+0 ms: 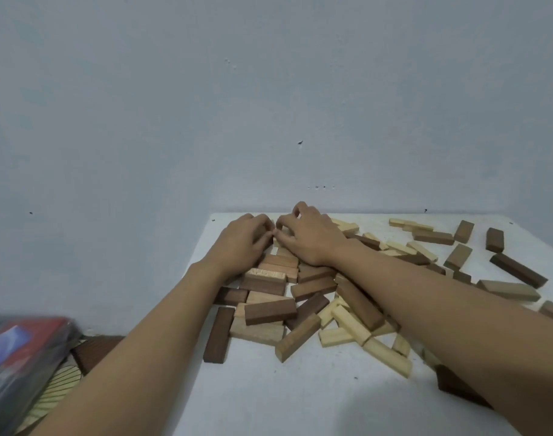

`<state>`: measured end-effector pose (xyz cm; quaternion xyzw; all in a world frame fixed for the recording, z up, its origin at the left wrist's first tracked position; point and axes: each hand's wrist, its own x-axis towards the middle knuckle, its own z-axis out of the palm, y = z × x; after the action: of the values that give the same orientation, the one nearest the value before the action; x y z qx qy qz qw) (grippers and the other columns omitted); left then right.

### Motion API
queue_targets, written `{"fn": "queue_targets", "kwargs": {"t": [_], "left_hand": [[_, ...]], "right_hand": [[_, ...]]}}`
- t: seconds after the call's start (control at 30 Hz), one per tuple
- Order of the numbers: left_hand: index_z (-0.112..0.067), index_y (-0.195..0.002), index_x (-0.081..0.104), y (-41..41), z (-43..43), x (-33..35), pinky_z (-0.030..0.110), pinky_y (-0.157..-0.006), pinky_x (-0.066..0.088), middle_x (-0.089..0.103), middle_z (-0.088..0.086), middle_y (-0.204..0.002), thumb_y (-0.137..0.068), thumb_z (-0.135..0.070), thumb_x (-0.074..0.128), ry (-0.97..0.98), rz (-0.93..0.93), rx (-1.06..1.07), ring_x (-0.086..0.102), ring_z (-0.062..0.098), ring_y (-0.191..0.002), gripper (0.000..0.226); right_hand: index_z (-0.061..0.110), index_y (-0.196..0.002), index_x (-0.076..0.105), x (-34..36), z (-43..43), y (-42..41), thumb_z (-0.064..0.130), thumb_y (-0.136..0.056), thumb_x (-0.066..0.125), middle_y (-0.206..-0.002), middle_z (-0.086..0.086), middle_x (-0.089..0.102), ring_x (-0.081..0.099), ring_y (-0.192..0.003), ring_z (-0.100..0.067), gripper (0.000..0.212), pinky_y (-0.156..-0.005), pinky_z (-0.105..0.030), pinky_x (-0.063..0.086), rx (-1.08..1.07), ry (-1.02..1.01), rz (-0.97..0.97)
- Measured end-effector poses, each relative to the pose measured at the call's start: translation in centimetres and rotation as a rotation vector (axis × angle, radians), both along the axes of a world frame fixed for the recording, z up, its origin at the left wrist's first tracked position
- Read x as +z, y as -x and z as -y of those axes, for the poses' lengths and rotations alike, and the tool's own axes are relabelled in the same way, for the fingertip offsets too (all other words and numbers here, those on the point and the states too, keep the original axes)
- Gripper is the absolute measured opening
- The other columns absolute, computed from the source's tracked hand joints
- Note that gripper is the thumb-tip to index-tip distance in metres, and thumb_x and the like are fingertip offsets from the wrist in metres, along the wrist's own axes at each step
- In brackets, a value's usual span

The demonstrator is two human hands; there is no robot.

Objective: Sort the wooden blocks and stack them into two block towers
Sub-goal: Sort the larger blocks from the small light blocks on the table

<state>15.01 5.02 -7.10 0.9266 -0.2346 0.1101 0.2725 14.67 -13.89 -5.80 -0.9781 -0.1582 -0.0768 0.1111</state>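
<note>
A white bench (300, 401) is carrying many loose wooden blocks (313, 287), all lying flat. A jumbled pile (270, 311) of dark and pale pieces is sprawling across the middle, several overlapping. A dark block (219, 334) is lying at the pile's left side, near the bench edge. Pale blocks (386, 357) are spilling toward the front. Scattered blocks are lying apart on the right, among them a long dark block (518, 270).

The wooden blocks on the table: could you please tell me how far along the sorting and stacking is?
Done: nothing yet; no tower stands, and dark and pale wooden blocks lie mixed in a heap on the white table. In hand: the left hand and right hand meet at the heap's far end, fingers curled; whether they grip a block is hidden. Left: the sorting and both towers.
</note>
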Motion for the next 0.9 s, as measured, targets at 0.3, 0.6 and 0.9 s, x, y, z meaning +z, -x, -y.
{"fn": "queue_targets", "kwargs": {"t": [0.3, 0.6, 0.9], "left_hand": [[-0.027, -0.102, 0.055, 0.9, 0.2, -0.1, 0.03, -0.06, 0.034, 0.053, -0.01, -0.068, -0.088, -0.039, 0.066, 0.039, 0.041, 0.028, 0.053, 0.009, -0.07, 0.021], [-0.025, -0.096, 0.055, 1.6, 0.9, 1.1, 0.038, -0.063, 0.046, 0.059, 0.001, -0.074, -0.088, -0.021, 0.067, 0.124, 0.125, -0.007, 0.054, 0.017, -0.069, 0.015], [-0.032, -0.094, 0.053, 6.5, 2.3, 3.9, 0.041, -0.063, 0.047, 0.057, -0.002, -0.06, -0.097, -0.041, 0.059, 0.073, 0.043, -0.08, 0.052, 0.013, -0.061, 0.011]], "right_hand": [[0.019, -0.09, 0.056, 0.0, -0.3, 0.0, 0.047, -0.1, 0.047, -0.109, -0.004, 0.038, 0.051, -0.089, -0.032, 0.031, -0.083, -0.04, 0.036, -0.089, -0.022, 0.095], [0.02, -0.09, 0.046, 0.2, 0.2, 1.7, 0.033, -0.097, 0.053, -0.107, -0.003, 0.04, 0.051, -0.08, -0.027, 0.016, -0.079, -0.041, 0.045, -0.074, -0.174, 0.242], [0.018, -0.09, 0.062, 1.5, 4.5, 7.3, 0.036, -0.105, 0.049, -0.094, 0.006, 0.051, 0.054, -0.085, -0.013, 0.027, -0.079, -0.036, 0.045, 0.098, -0.325, 0.126]]}}
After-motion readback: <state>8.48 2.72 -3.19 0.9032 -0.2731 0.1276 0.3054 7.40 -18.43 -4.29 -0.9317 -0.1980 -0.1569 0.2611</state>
